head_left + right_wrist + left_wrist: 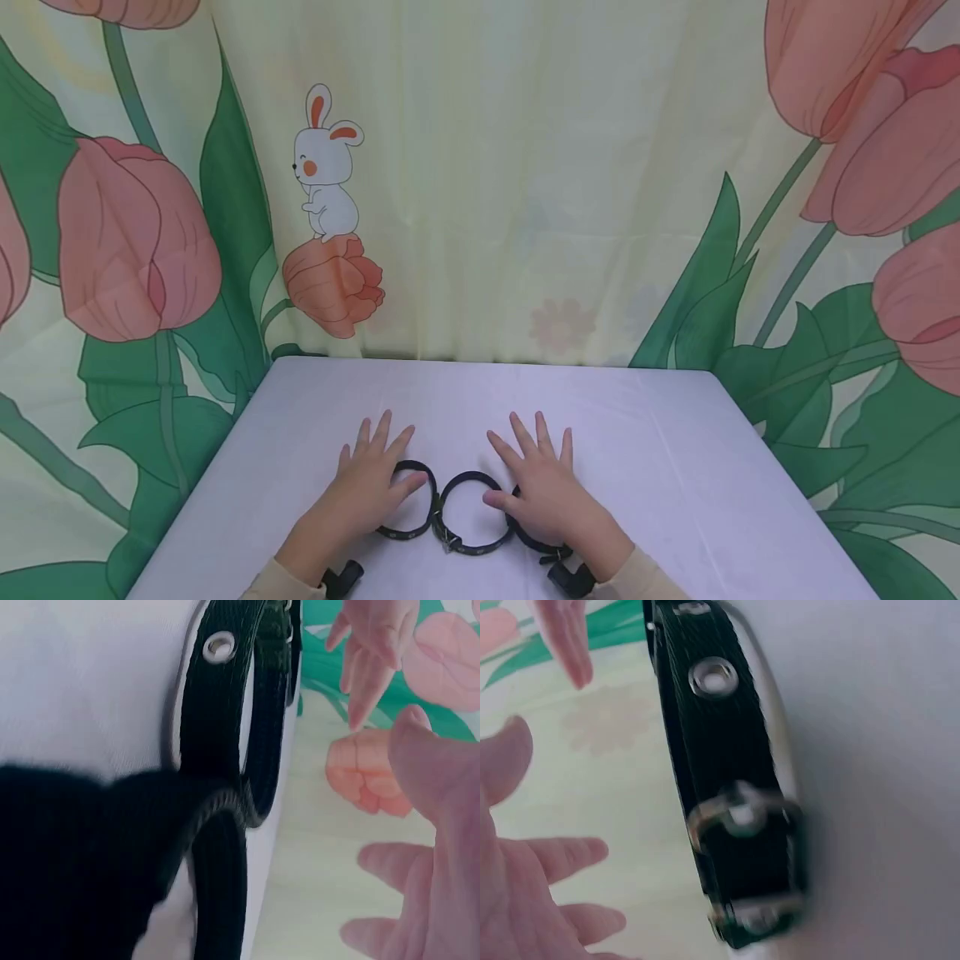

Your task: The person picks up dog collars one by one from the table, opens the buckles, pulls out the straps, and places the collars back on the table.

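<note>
Three black buckled straps with metal eyelets, each closed into a loop, stand in a row on the white table: a left strap (406,534), a middle strap (477,550) and a right strap (537,545). My left hand (369,487) spreads its fingers over the left loop and partly covers it. Over the right loop, my right hand (550,493) is likewise spread, hiding part of it. Neither hand grips anything; whether they touch the straps I cannot tell. A metal buckle on a strap (731,750) shows close up in the left wrist view.
The white table (480,396) ends at a curtain (480,208) printed with tulips and a rabbit. Black wrist devices (345,578) sit at both cuffs.
</note>
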A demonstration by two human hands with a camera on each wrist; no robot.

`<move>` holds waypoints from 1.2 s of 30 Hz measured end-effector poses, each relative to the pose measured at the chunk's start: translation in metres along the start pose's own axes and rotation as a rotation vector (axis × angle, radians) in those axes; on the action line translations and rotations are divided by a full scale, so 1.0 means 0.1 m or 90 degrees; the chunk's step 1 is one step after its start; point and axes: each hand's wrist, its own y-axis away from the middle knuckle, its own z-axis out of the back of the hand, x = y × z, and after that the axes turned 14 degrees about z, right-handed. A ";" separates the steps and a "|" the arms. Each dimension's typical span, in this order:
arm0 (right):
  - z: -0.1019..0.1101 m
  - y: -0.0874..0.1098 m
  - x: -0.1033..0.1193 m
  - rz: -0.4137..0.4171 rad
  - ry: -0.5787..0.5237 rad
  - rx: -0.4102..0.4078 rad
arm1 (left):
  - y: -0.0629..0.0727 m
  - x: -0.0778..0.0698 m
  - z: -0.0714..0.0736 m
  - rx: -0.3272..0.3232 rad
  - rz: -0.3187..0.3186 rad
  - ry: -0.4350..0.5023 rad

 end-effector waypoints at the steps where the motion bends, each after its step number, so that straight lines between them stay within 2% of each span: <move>1: 0.00 -0.01 0.02 0.010 -0.009 0.005 | 0.01 0.03 0.02 0.006 -0.004 0.003; 6: -0.02 -0.04 0.12 0.072 -0.040 0.021 | 0.05 0.16 0.08 0.020 -0.033 0.025; 15: -0.13 -0.15 0.30 0.161 0.019 0.019 | 0.07 0.28 0.12 0.017 -0.063 0.046; 23: -0.20 -0.20 0.47 0.196 0.009 0.066 | 0.10 0.35 0.12 0.074 -0.080 0.055; 29: -0.29 -0.23 0.55 0.222 0.018 0.071 | 0.14 0.39 0.14 0.089 -0.106 0.059; 36: -0.35 -0.24 0.61 0.232 0.006 0.091 | 0.16 0.40 0.11 0.110 -0.086 0.036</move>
